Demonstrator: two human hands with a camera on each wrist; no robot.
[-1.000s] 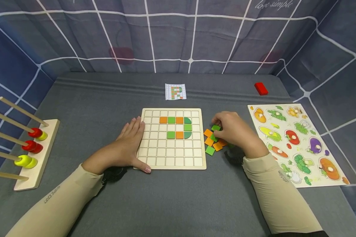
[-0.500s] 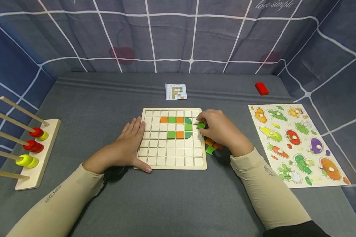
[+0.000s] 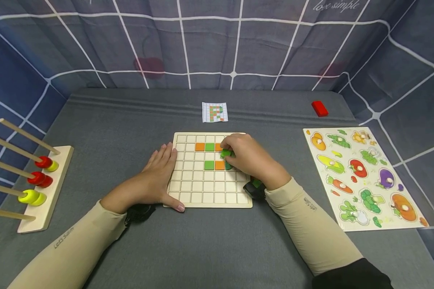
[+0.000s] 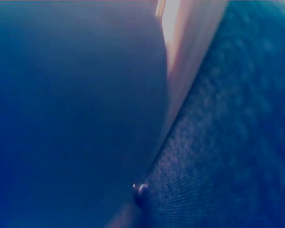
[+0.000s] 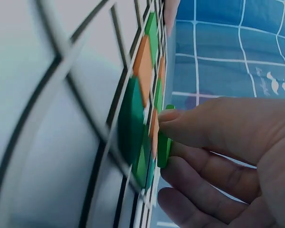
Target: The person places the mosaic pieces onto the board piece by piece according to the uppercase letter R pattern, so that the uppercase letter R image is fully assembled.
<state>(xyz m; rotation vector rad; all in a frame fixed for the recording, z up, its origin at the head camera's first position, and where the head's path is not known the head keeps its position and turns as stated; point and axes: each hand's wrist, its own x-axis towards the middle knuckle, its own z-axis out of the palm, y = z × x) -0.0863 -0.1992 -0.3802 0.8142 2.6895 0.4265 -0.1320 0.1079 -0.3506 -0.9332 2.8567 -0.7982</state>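
The wooden grid board (image 3: 202, 196) lies flat, with orange squares (image 3: 200, 147) and green squares (image 3: 209, 165) set in some cells. My left hand (image 3: 155, 176) rests with straight fingers along its left edge, thumb at the lower left corner. Over the upper right of the board, my right hand (image 3: 251, 158) pinches a green square (image 3: 226, 153). In the right wrist view the thumb and fingers of that hand (image 5: 223, 156) hold the green tile (image 5: 165, 147) just off the surface. The left wrist view is blurred and mostly blocked.
A printed pattern card (image 3: 215, 112) lies behind the board. At the left stands a wooden peg rack (image 3: 59, 180) with red and yellow beads. On the right are a vegetable puzzle (image 3: 347, 150) and a red block (image 3: 320, 108).
My right hand has moved left from the loose tile pile onto the board, bringing a green square. My left hand has stayed in place. The right forearm now covers the pile.
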